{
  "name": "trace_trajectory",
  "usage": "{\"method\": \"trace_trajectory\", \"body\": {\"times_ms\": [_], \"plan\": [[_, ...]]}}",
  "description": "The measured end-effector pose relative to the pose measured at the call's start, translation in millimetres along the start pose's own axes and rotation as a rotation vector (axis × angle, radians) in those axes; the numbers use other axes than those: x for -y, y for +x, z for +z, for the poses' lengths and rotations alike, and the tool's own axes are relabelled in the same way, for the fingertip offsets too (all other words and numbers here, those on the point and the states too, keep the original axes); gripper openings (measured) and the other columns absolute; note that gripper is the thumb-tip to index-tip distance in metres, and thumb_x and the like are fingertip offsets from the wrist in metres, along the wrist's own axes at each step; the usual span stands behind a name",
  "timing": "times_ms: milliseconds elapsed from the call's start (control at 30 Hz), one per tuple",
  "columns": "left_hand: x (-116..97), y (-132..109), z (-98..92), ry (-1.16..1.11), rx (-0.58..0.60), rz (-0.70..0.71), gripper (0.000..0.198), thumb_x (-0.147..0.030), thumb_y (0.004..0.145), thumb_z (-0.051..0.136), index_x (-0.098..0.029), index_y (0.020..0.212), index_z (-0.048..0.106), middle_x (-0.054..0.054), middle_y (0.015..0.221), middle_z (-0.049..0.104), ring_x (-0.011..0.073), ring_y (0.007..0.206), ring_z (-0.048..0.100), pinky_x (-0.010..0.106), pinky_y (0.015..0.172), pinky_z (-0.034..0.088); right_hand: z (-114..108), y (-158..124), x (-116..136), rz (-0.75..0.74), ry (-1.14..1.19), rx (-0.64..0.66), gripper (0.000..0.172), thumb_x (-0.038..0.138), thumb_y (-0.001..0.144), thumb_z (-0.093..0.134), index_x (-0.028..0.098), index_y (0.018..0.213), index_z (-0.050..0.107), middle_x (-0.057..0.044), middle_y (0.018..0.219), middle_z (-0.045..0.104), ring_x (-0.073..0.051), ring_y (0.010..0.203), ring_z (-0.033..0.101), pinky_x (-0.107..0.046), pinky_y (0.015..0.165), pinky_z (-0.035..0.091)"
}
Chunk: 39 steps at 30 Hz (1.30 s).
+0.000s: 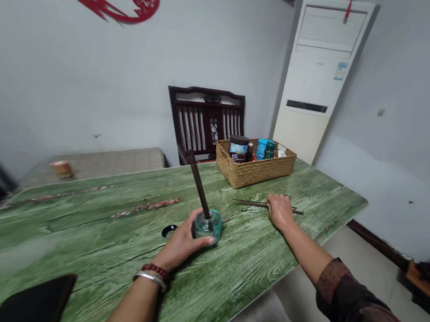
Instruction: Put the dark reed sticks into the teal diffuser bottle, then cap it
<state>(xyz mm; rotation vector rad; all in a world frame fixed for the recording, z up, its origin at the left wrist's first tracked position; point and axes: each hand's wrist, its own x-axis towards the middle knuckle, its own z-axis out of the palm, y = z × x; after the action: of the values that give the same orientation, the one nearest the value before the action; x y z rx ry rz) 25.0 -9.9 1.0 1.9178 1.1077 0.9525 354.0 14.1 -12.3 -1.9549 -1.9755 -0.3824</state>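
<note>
"What's in my grip?"

"A round teal glass bottle (207, 227), with dark sticks (197, 187) leaning out of its neck."

"And the others?"

"Loose dark sticks (251, 203), lying flat, crossing slightly."

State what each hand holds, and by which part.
The left hand grips the round glass bottle around its body. The right hand lies on thin dark sticks; whether it grips them cannot be told.

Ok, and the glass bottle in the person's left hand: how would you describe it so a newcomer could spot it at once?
On the green wood-grain table, come forward from the woven basket at the far end. The round aqua glass bottle stands there, gripped by the left hand, next to a small black ring. Dark sticks rise from its neck, unlike the loose dark sticks lying under the right hand.
</note>
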Motion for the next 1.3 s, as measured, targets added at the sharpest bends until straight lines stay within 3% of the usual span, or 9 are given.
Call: {"method": "trace_trajectory", "body": {"times_ms": [167, 333, 500, 600, 733, 867, 1300], "plan": [[3, -1, 0.6, -0.033, -0.005, 0.008, 0.077, -0.041, 0.062, 0.082, -0.019, 0.129, 0.05, 0.012, 0.121, 0.069, 0.0334, 0.113, 0.064, 0.049, 0.103, 0.046, -21, 7, 8, -0.115, 0.269, -0.267, 0.015, 0.015, 0.091, 0.051, 0.018, 0.094, 0.064, -0.009, 0.091, 0.068, -0.023, 0.09, 0.057, -0.032, 0.082, 0.04], [5, -1, 1.6, -0.07, 0.014, 0.031, 0.078, -0.04, 0.064, 0.082, -0.018, 0.131, 0.049, 0.012, 0.124, 0.068, 0.0325, 0.117, 0.063, 0.049, 0.107, 0.043, -64, 18, 36, -0.13, 0.742, -0.499, 0.015, 0.02, 0.087, 0.054, 0.019, 0.099, 0.064, -0.007, 0.092, 0.068, -0.021, 0.085, 0.062, -0.033, 0.081, 0.047], [8, 1, 2.1, -0.088, 0.021, 0.04, 0.077, -0.041, 0.064, 0.082, -0.019, 0.131, 0.049, 0.012, 0.125, 0.068, 0.0317, 0.117, 0.062, 0.047, 0.107, 0.043, -110, 29, 80, -0.066, 1.382, -0.506, 0.016, 0.032, 0.081, 0.067, 0.021, 0.09, 0.059, 0.0, 0.082, 0.067, -0.016, 0.075, 0.063, -0.03, 0.071, 0.053], [8, 1, 2.0, -0.073, 0.026, 0.043, 0.077, -0.04, 0.064, 0.082, -0.019, 0.131, 0.049, 0.012, 0.126, 0.067, 0.0316, 0.118, 0.062, 0.047, 0.107, 0.043, -124, 33, 109, -0.109, 1.673, -0.44, 0.023, 0.035, 0.078, 0.07, 0.022, 0.091, 0.056, 0.002, 0.079, 0.067, -0.014, 0.07, 0.062, -0.028, 0.068, 0.054], [4, 0, 1.6, -0.081, 0.021, 0.038, 0.076, -0.038, 0.064, 0.082, -0.019, 0.131, 0.05, 0.012, 0.125, 0.067, 0.0314, 0.117, 0.062, 0.048, 0.107, 0.042, -122, 32, 137, -0.119, 1.777, -0.29, 0.027, 0.037, 0.075, 0.073, 0.022, 0.088, 0.055, 0.002, 0.078, 0.068, -0.013, 0.069, 0.062, -0.027, 0.067, 0.055], [1, -1, 1.3, -0.086, 0.023, 0.043, 0.076, -0.038, 0.065, 0.081, -0.018, 0.131, 0.049, 0.013, 0.125, 0.067, 0.0316, 0.117, 0.061, 0.047, 0.107, 0.042, -106, 28, 149, -0.076, 1.761, -0.174, 0.026, 0.036, 0.074, 0.073, 0.022, 0.086, 0.055, 0.002, 0.078, 0.067, -0.013, 0.071, 0.062, -0.027, 0.067, 0.055], [7, 1, 2.9, -0.06, 0.011, 0.079, 0.08, -0.041, 0.065, 0.081, -0.017, 0.134, 0.048, 0.013, 0.126, 0.065, 0.0319, 0.118, 0.059, 0.045, 0.106, 0.042, -67, 16, 165, -0.059, 1.625, -0.039, 0.018, 0.031, 0.071, 0.069, 0.02, 0.079, 0.057, 0.004, 0.07, 0.061, -0.012, 0.062, 0.057, -0.027, 0.064, 0.05]]}}
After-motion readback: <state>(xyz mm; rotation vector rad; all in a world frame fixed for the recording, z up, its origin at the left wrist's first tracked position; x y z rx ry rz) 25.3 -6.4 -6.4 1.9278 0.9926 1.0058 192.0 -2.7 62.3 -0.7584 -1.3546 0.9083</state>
